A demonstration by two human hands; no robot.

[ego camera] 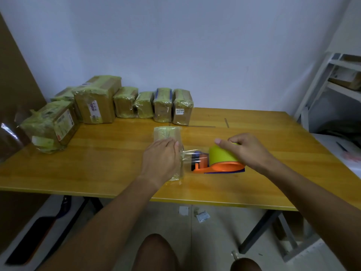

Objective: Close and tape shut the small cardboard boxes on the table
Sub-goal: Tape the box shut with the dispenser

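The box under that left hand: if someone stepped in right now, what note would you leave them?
Left hand: flat on the small box, pressing tape down.
Right hand: grip on the tape gun, beside the box; clear tape stretches between them, uncut.
Done: seven wrapped boxes line the table's back and left.
Left: cut the tape, smooth it and set this box with the others.

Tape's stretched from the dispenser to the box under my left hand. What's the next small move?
Probably tilt the dispenser in your right hand to cut the strip, since your left hand already pins the box.
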